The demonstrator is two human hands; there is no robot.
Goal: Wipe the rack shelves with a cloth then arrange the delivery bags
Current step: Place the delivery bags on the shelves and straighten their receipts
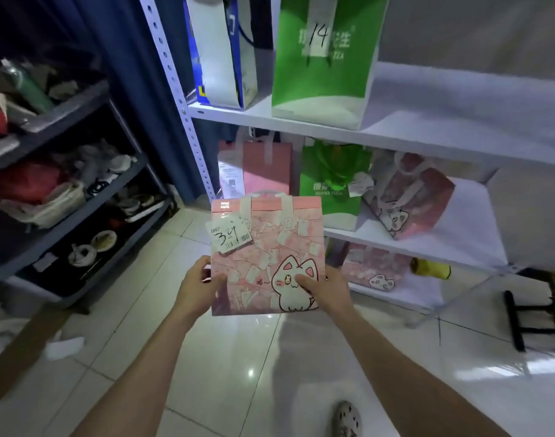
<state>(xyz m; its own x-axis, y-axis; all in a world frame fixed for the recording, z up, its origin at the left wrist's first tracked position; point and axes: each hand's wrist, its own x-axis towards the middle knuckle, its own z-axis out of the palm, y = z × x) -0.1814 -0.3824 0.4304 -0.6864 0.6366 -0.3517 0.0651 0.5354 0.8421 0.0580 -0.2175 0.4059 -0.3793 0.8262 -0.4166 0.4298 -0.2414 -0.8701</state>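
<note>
Two hands are clamped on one pink, cat-printed paper delivery bag (pixel 266 257).
The bag is held upright above the glossy white tiled floor (pixel 238 357), just in front of the white metal rack (pixel 396 134). It is gripped at its lower sides, with the left hand (pixel 197 287) at the left edge and the thumb of the right hand (pixel 325 290) pressed on the printed cat. A tall green bag marked 14 (pixel 323 74) is stood on the shelf above.

glossy tiled floor (pixel 238 357), matt pink bag (pixel 266 257), perforated metal rack post (pixel 175 89)
</note>
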